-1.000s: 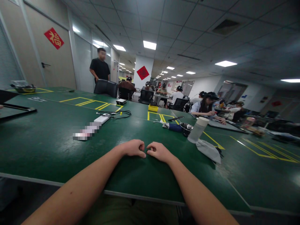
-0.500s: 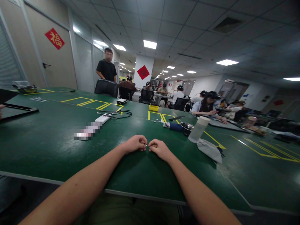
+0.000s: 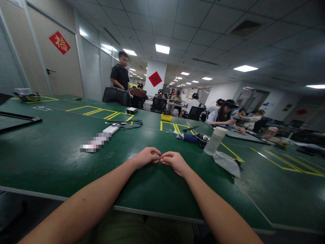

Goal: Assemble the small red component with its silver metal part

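Just above the green table (image 3: 101, 173), my two hands face each other with their fingertips almost meeting. My left hand (image 3: 147, 158) is closed in a pinch on a tiny silvery piece (image 3: 159, 157), too small to name. Pinched between the thumb and fingers of my right hand (image 3: 174, 162) is a small orange-red piece (image 3: 162, 157). Its kind does not show at this size. The two pieces sit side by side, and I cannot tell whether they touch. My fingers hide most of both.
A white power strip (image 3: 111, 128) with black cables lies ahead to the left. Toward the right stand a frosted bottle (image 3: 215, 141), a grey pouch (image 3: 227, 163) and a metal bowl (image 3: 202, 139). A yellow box (image 3: 166, 117) sits farther back. A person in black (image 3: 120, 76) stands behind a chair.
The orange-red piece now shows at my right fingertips. My right hand has turned slightly and come closer to my left. The standing person has moved right, and a hand at the far left is gone.
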Demonstrator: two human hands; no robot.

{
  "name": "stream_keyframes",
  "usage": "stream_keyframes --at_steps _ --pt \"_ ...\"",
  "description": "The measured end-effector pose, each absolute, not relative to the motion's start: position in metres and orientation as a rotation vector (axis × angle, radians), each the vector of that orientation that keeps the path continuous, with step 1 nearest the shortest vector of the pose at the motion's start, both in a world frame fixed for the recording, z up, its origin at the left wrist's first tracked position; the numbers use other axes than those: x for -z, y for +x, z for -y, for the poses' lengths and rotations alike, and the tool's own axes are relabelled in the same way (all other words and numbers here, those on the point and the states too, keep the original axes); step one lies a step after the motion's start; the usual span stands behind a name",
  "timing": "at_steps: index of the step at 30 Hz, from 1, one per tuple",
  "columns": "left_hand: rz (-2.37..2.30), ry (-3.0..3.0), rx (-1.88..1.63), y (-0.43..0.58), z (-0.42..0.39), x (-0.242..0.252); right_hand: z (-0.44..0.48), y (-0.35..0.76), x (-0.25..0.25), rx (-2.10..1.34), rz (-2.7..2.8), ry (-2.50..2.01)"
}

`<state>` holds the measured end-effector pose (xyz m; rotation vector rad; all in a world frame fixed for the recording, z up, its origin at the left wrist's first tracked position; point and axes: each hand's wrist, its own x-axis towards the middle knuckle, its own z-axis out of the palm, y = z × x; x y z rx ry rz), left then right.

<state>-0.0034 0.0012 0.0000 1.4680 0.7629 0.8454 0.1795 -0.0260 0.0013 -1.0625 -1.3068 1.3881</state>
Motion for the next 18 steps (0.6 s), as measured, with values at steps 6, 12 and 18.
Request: stream_keyframes --at_steps 6,12,18 --pt "-0.779 1.372 -0.874 -0.0026 -0.0042 0.0040 0.0256 0.1829 -0.0021 -1.439 1.239 -1.035" --pt "-0.733 1.348 -0.867 -0.0029 -0.0054 0.0057 0.0252 0.1845 -0.0014 -1.432 1.265 -1.031" --pt "-0.762 1.337 -0.846 -0.0039 -0.0055 0.0041 0.0227 0.1868 0.0018 -1.465 1.260 -1.019"
